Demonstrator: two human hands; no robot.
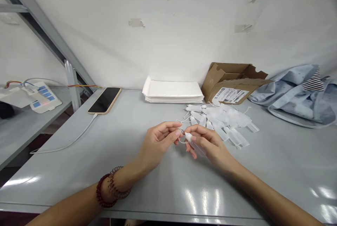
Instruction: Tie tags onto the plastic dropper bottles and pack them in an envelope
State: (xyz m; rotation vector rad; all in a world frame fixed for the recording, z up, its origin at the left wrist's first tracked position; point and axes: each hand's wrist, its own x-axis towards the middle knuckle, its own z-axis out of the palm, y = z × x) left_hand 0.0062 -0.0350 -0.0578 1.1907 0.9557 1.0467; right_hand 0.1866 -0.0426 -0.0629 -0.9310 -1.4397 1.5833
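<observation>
Head view: reaching both bare forearms inward over the grey table (126, 201), to meet in front of the white stack (173, 94). Bending the left hand (158, 143) toward the right one, back of the hand up, with thumb and index finger drawn close together at a thin dark tip (183, 130); cannot tell whether gripping it or just beside it. Curling the right hand (207, 145) in from the other side, pinching a translucent bottle (189, 137) between thumb and fingers near its white top. Held tilted in front of the stack, narrow end toward the left fingertips, body running back below the right thumb and partly hidden by the hand. Showing also a thin white loop (182, 142) between the hands. With more bottles (223, 117) heaped in front of the stack and to its right.
</observation>
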